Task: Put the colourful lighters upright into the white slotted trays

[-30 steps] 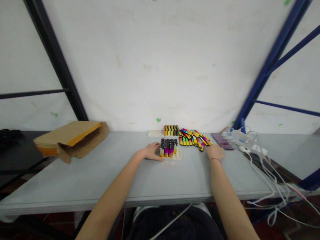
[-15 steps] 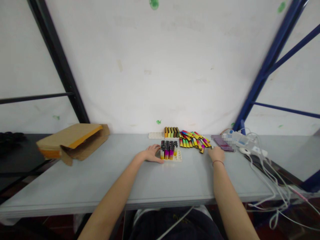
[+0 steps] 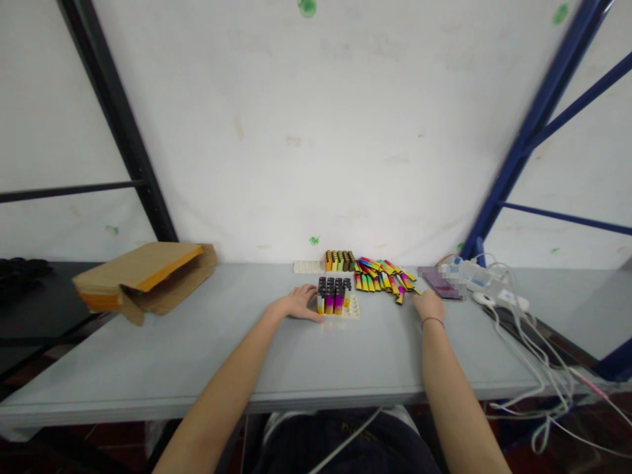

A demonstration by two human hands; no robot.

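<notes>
My left hand rests on the table with fingers spread, beside the left edge of a white tray. Several upright lighters with dark tops stand in the tray, some purple, some yellow and white; holes show at its right side. My right hand is closed at the right end of a loose pile of colourful lighters; a small yellow tip shows at its fingers. Behind the tray is a block of upright yellow, green and brown lighters, with a white empty tray to its left.
An open cardboard box lies on the left of the grey table. A dark flat phone-like object, a power strip and tangled white cables are at the right. Metal posts flank the wall.
The view has shifted very slightly. A yellow tip now shows more clearly at my right hand's fingers; my left hand stays beside the tray.
</notes>
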